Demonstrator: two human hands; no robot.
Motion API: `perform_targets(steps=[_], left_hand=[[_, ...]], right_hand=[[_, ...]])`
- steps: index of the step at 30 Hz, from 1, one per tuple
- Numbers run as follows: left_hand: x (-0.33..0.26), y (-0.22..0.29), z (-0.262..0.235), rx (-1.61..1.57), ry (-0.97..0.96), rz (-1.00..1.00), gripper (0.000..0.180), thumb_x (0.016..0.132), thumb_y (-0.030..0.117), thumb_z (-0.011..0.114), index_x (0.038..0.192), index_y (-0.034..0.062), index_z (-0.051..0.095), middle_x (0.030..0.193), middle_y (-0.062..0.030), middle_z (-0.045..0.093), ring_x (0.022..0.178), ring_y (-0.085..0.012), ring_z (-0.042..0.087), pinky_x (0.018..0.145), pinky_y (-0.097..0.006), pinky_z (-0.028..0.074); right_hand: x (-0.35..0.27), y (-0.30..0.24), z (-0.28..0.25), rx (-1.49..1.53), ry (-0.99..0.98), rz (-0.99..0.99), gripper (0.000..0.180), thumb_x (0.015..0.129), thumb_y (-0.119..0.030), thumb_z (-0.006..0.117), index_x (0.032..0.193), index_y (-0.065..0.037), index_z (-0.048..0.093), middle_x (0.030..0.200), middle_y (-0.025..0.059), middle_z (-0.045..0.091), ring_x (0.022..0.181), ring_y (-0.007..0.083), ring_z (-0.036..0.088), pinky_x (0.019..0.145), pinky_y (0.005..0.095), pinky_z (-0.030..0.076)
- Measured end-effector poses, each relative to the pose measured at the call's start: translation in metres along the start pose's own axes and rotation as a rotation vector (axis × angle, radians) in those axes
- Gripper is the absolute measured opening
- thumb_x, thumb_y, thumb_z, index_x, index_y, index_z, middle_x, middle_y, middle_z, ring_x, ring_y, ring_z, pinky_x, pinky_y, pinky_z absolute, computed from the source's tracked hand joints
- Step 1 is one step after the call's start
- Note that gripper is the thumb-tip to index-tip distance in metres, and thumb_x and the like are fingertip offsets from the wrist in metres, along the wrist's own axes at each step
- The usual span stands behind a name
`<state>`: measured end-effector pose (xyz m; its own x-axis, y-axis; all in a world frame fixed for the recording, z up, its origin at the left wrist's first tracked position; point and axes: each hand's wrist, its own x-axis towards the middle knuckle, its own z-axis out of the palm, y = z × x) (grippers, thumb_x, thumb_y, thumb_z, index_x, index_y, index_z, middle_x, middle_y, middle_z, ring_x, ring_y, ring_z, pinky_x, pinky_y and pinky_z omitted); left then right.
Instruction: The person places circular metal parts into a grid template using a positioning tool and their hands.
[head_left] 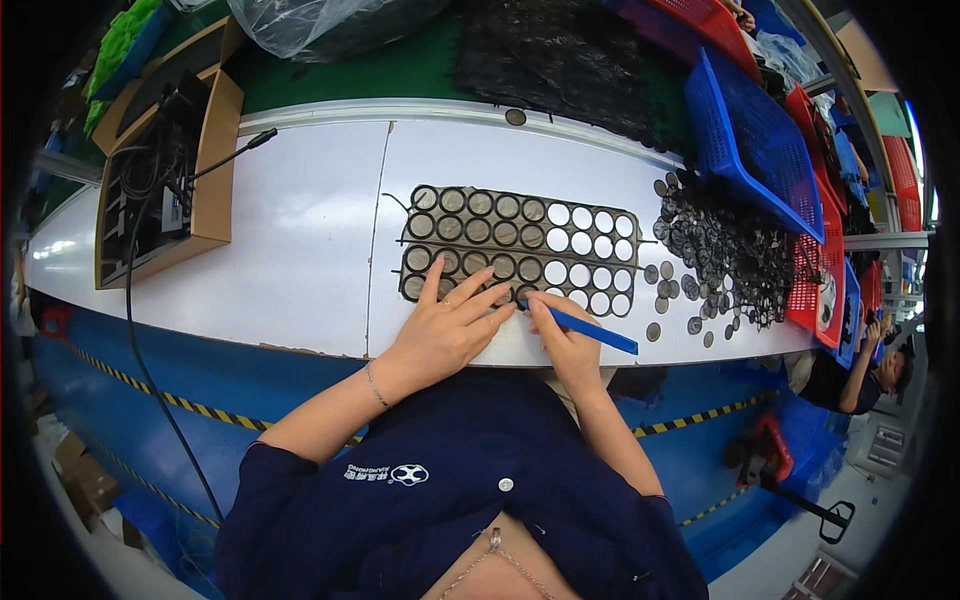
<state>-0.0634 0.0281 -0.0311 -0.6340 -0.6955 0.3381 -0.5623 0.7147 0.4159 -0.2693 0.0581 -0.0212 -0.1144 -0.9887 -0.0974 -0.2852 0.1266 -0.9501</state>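
A dark rectangular frame [520,250] with rows of round holes lies flat on the white table [300,230]. The holes on its left hold dark discs; those on its right show white. My left hand [445,325] lies flat with spread fingers on the frame's near left edge. My right hand [565,335] grips a blue stick tool [595,330] and presses its tip at the frame's near edge, beside my left fingertips. A pile of loose dark discs [725,255] lies to the right of the frame.
A blue mesh basket [760,140] and red baskets [815,290] stand at the right. A cardboard box [165,170] with cables sits at the left. A black sheet stack [560,55] and a plastic bag [320,25] lie behind. Another person [865,375] sits at the far right.
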Motion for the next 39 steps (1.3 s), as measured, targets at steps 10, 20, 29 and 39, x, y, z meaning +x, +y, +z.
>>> perform_targets(steps=[10, 20, 29, 39], left_hand=[[0.0, -0.001, 0.002, 0.017, 0.006, 0.014, 0.031, 0.089, 0.017, 0.068, 0.12, 0.0157, 0.068, 0.132, -0.0023, 0.061, 0.134, -0.0231, 0.048, 0.115, -0.065, 0.023], [0.002, 0.001, 0.002, 0.045, 0.036, -0.009, 0.042, 0.087, 0.02, 0.07, 0.128, 0.012, 0.062, 0.136, -0.0058, 0.058, 0.135, -0.0245, 0.047, 0.114, -0.063, 0.025], [0.002, 0.002, 0.001, 0.056, -0.018, -0.043, 0.044, 0.087, 0.023, 0.07, 0.129, 0.0098, 0.062, 0.138, -0.0067, 0.056, 0.137, -0.0248, 0.044, 0.114, -0.062, 0.024], [0.003, 0.002, 0.001, 0.041, -0.019, -0.036, 0.044, 0.089, 0.024, 0.069, 0.129, 0.0096, 0.062, 0.139, -0.0066, 0.056, 0.138, -0.0247, 0.044, 0.115, -0.061, 0.023]], right_hand=[[0.008, -0.01, -0.003, -0.723, 0.119, -0.623, 0.018, 0.086, -0.008, 0.071, 0.104, -0.003, 0.073, 0.103, 0.0107, 0.069, 0.096, 0.0259, 0.063, 0.078, 0.0357, 0.048], [0.031, -0.007, -0.011, 0.167, 0.062, 0.08, 0.024, 0.097, -0.019, 0.067, 0.111, 0.0, 0.071, 0.088, 0.0054, 0.07, 0.069, 0.0063, 0.06, 0.056, 0.0197, 0.045], [0.029, -0.001, 0.006, 0.047, 0.036, 0.066, 0.024, 0.096, -0.018, 0.066, 0.11, 0.001, 0.072, 0.089, 0.0092, 0.072, 0.072, 0.012, 0.065, 0.065, 0.0248, 0.05], [0.032, -0.004, 0.011, -0.37, 0.112, -0.428, 0.017, 0.09, -0.009, 0.069, 0.105, -0.001, 0.072, 0.091, 0.0124, 0.071, 0.079, 0.0246, 0.067, 0.07, 0.0328, 0.052]])
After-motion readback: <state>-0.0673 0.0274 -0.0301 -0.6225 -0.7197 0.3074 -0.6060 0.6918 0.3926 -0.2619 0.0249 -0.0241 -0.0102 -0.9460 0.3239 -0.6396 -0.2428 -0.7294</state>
